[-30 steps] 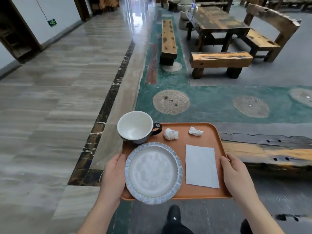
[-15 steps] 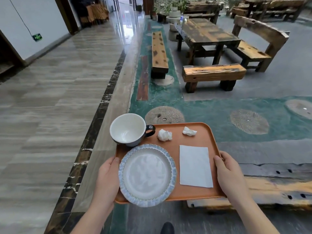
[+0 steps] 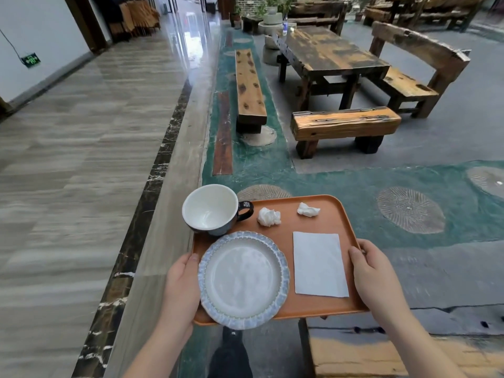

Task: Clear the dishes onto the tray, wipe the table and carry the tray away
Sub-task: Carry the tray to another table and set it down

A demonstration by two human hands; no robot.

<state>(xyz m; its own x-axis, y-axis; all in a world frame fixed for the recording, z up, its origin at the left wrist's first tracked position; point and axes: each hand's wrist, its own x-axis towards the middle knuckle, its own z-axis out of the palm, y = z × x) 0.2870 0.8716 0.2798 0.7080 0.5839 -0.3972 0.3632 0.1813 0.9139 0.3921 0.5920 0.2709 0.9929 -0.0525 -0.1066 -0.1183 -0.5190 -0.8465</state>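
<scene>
I hold an orange tray (image 3: 286, 233) in the air in front of me. My left hand (image 3: 182, 285) grips its left edge and my right hand (image 3: 373, 276) grips its right edge. On the tray stand a white cup with a dark handle (image 3: 211, 210) at the far left and a blue-rimmed plate (image 3: 242, 279) at the near left, overhanging the tray's front edge. A flat white napkin (image 3: 319, 264) lies at the right. Two crumpled tissues (image 3: 268, 216) (image 3: 308, 210) lie along the far side.
A long wooden bench (image 3: 249, 88) runs ahead on the green floor strip. A short bench (image 3: 345, 126), a dark wooden table (image 3: 327, 54) and a backed bench (image 3: 417, 72) stand to the right. A polished corridor floor (image 3: 81, 159) stretches left. A wooden slab (image 3: 381, 356) lies near my right.
The view has lifted and moved forward along the floor, so the benches and table look nearer. The tray stays level in both hands and nothing on it has shifted.
</scene>
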